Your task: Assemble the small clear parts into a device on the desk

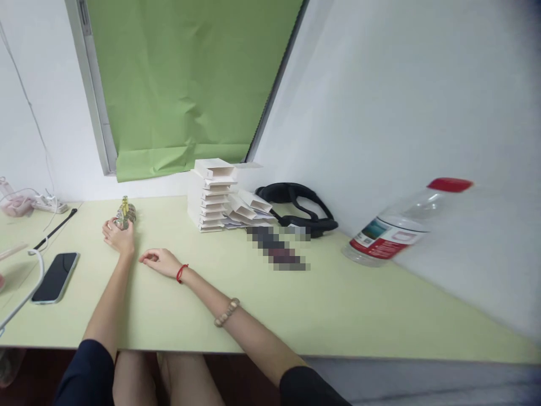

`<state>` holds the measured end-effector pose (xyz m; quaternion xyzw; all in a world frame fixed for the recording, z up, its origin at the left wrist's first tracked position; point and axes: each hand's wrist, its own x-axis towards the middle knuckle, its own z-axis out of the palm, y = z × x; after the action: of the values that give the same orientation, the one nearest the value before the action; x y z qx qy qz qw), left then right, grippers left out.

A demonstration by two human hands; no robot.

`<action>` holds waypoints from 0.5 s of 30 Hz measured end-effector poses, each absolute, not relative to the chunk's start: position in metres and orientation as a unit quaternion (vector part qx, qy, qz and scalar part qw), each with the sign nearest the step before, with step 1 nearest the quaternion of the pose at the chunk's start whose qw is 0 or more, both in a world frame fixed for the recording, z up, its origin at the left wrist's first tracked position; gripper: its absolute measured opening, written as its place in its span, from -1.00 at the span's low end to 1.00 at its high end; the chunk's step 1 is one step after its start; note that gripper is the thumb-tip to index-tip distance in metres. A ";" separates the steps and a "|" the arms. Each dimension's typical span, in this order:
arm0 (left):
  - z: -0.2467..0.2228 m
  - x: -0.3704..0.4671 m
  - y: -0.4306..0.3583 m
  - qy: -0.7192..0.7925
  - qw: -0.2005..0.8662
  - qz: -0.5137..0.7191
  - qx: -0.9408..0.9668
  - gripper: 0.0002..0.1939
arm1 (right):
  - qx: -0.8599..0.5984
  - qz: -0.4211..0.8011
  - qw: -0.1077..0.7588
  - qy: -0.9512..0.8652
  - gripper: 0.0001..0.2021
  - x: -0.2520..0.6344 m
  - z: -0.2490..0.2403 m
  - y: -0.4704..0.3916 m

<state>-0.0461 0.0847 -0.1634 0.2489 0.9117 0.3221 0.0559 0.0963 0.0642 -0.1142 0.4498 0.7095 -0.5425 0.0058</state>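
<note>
My left hand (118,235) is closed around the near side of a small cluster of shiny glass-like items (125,212). They look clear and silvery with yellow-gold upper parts, and my fingers hide some of them; their exact kind is too small to make out. Just to the right, my right hand (161,262) rests low over the table with its fingers curled in, and nothing shows in them. A red string is on that wrist and a beaded bracelet is further up the forearm.
The pale table (203,316) holds a phone (56,278) and a white cable at left. Stacked white boxes (213,197) stand near the back, beside a black headset (302,208). A large plastic bottle (391,234) with a red cap is at right, near the wall.
</note>
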 end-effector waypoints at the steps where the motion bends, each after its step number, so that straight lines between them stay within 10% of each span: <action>1: -0.163 -0.047 0.086 0.912 0.057 0.322 0.247 -0.47 | 0.449 -0.539 0.008 0.713 -0.81 0.096 -0.113 0.065; 7: -0.162 -0.049 0.079 0.883 0.077 0.401 0.233 -0.12 | 0.445 -0.594 0.019 0.670 -0.79 0.096 -0.105 0.072; 15: -0.154 -0.034 0.044 0.753 -0.052 0.483 0.444 -0.66 | 0.497 -0.612 0.016 0.615 -0.78 0.108 -0.107 0.077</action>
<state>-0.0338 0.0439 -0.1541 0.4444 0.7527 0.4831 -0.0516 0.1082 0.0774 -0.1065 0.4970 0.6149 -0.6121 0.0162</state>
